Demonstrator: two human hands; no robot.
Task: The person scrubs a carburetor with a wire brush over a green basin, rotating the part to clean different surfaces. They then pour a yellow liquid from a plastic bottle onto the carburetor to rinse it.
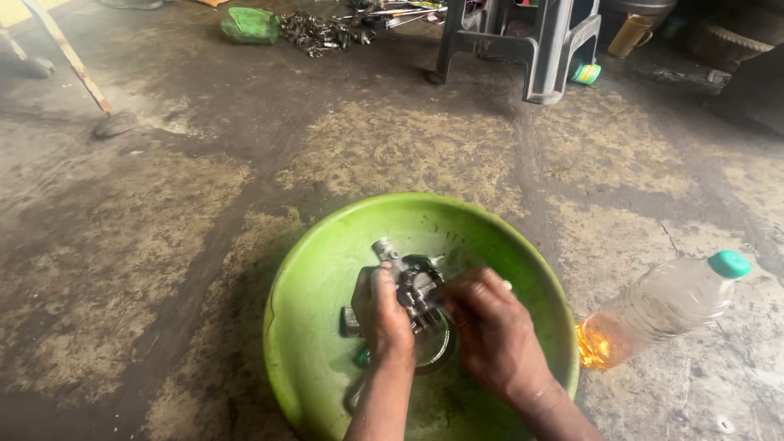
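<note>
Left hand (384,314) wraps its fingers closed around a grey metal engine part (411,287), holding it over the middle of a green basin (318,269) on the stained concrete floor (147,245). Right hand (488,331) meets the part from the opposite side, fingers bunched and pressed against it; a small pale object shows past the knuckles, cannot tell what it is. A short threaded stub stands up from the part just above the left thumb. Judgement: the work goes best with the part kept low over the basin so drips and loose pieces land inside, left grip steady, right fingers working one face at a time. Right of the grip, apart from the basin, lies a clear plastic bottle (661,306) on its side, teal cap, amber liquid pooled at its lower end. Far above the grip: grey plastic stool (523,41), green cloth (251,24), a heap of metal parts (318,33).
</note>
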